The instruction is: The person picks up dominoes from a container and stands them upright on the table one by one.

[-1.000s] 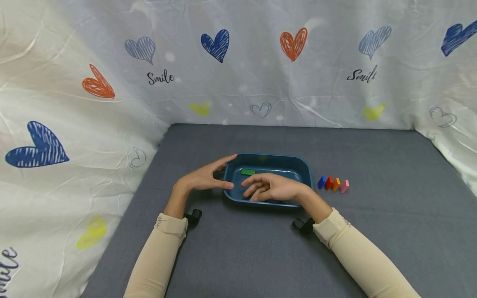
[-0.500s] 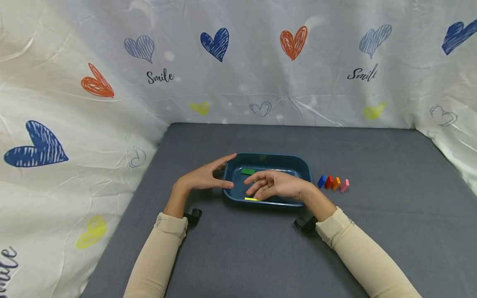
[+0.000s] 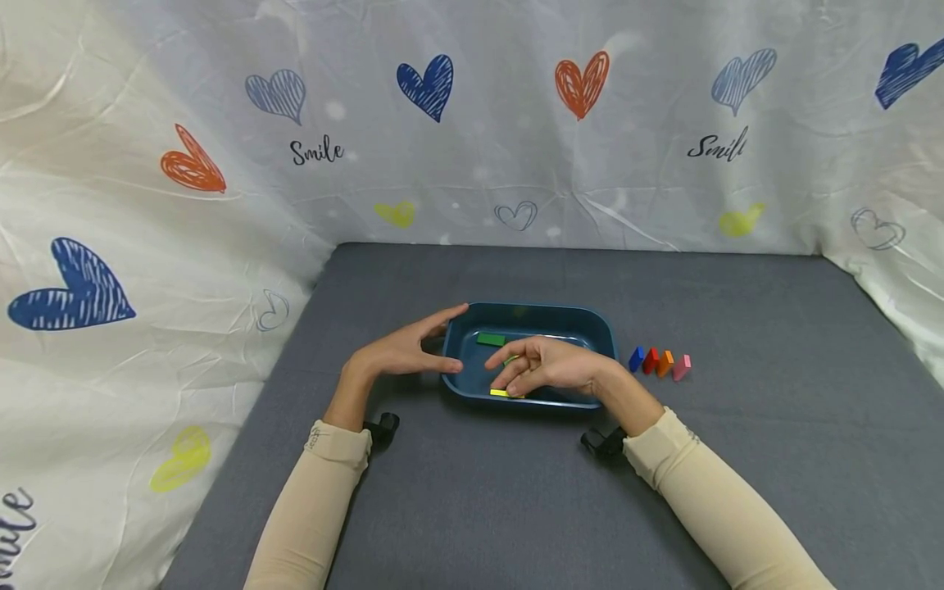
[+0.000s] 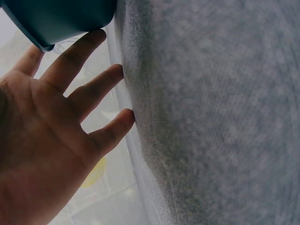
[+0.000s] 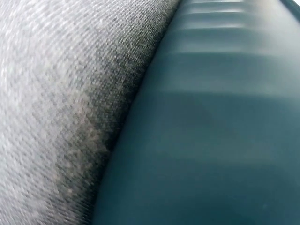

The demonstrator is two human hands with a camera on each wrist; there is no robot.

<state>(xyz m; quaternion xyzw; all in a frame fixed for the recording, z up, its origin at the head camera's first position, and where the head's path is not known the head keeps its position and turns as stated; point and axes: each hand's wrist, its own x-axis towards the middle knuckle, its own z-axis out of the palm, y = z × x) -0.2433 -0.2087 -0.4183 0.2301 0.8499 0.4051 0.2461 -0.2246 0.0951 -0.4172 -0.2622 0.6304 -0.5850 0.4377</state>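
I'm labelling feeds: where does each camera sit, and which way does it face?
Head: on the head, facing forward and down at the tray; left hand, right hand and sleeves show.
Left wrist: on that wrist, looking along the left hand, which shows, toward the tray.
Right wrist: on that wrist, facing the tray's side and grey cloth; no hand shows.
Head and left wrist share the left hand.

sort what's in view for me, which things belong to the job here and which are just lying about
Part of the job, it seems:
teal tray, touched by the left hand
yellow block, at the grip of the right hand
green block, lying in the tray

Just lying about, apparently:
blue block, red block, orange block and pink block, outside the tray, untouched
patterned curtain, only backdrop
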